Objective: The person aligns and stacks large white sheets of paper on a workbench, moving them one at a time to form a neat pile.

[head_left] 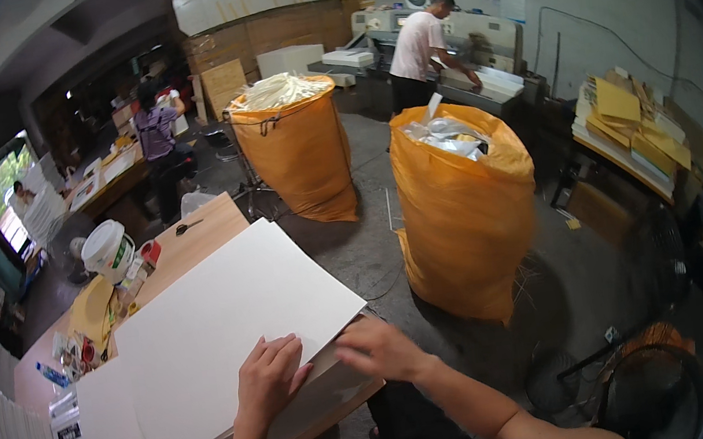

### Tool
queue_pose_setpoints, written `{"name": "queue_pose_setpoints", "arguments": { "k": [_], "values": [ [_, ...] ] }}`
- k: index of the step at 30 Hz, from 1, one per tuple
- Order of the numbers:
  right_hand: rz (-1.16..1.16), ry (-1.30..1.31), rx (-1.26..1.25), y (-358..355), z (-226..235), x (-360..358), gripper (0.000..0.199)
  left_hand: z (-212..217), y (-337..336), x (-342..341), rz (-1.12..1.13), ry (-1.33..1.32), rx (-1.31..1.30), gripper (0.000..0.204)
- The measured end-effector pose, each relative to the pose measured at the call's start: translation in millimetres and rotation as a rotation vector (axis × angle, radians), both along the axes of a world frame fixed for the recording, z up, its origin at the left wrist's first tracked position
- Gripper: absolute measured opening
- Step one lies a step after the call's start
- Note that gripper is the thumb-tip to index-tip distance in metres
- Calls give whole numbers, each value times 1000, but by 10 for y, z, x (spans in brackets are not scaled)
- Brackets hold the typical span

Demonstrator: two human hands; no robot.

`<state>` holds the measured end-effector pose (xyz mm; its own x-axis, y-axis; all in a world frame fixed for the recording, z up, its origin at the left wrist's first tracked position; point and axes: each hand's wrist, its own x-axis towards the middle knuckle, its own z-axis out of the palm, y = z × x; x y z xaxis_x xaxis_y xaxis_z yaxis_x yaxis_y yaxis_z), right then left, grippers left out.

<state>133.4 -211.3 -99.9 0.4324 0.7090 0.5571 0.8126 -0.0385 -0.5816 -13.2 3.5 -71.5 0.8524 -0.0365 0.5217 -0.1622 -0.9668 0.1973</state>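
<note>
A large stack of white paperboard sheets [231, 315] lies on the wooden table in front of me, its near edge slanting past my hands. My left hand [270, 379] rests on the top sheet by that edge, fingers loosely bent and thumb apart, holding nothing. Just beyond the sheets' right-hand edge is my right hand [384, 350], slightly blurred. Its thumb and fingers are apart and nothing shows between them; whether the fingertips touch the sheet edges I cannot tell.
Two tall orange sacks of scraps, a nearer one [466, 213] and a farther one [294, 151], stand past the table. A white bucket [110, 251], tape rolls and scissors [188, 227] lie along its left side. A fan [649, 385] stands low right. Other people work farther off.
</note>
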Motion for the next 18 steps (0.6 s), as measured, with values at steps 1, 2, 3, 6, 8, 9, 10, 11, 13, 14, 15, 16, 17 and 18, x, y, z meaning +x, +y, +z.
{"name": "queue_pose_setpoints", "arguments": {
  "k": [1, 2, 3, 6, 8, 9, 10, 11, 13, 14, 15, 16, 17, 18],
  "values": [
    [-147, 44, 17, -93, -32, 61, 33, -8, 0, -9, 10, 2, 3, 54],
    [-292, 88, 33, -173, -41, 108, 34, -11, -1, -23, 22, 3, 7, 55],
    [-304, 138, -145, -234, 29, 167, 36, -9, -19, -21, 34, 7, -21, 52],
    [-211, 112, -468, -331, 64, 379, 50, 13, -115, -2, 38, -13, -85, 46],
    [-204, 325, -328, -210, 408, 357, 49, 86, -95, -4, 26, -48, -42, 45],
    [-182, 434, -263, -113, 571, 275, 48, 92, -67, -42, 21, -53, -53, 46],
    [-189, 416, -120, -19, 629, 159, 46, 85, -26, -38, 14, -64, -61, 46],
    [-209, 361, -18, 134, 513, 126, 46, 82, 8, -39, 10, -76, -69, 47],
    [-275, 257, 182, 367, 204, 55, 47, 90, -35, 13, -9, -49, -149, 42],
    [-224, 716, 295, 376, 222, 78, 46, 110, -37, 21, -16, -38, -185, 39],
    [-151, 824, 301, 356, 286, 88, 45, 138, -36, 10, -14, -9, -229, 36],
    [-72, 932, 309, 318, 407, 92, 43, 167, -32, 5, -10, 17, -269, 34],
    [4, 1039, 316, 300, 464, 86, 42, 187, -27, -19, -9, 44, -312, 31],
    [-155, 676, 199, 319, 417, 118, 40, 186, -17, -3, -15, 63, -341, 25]
  ]
}}
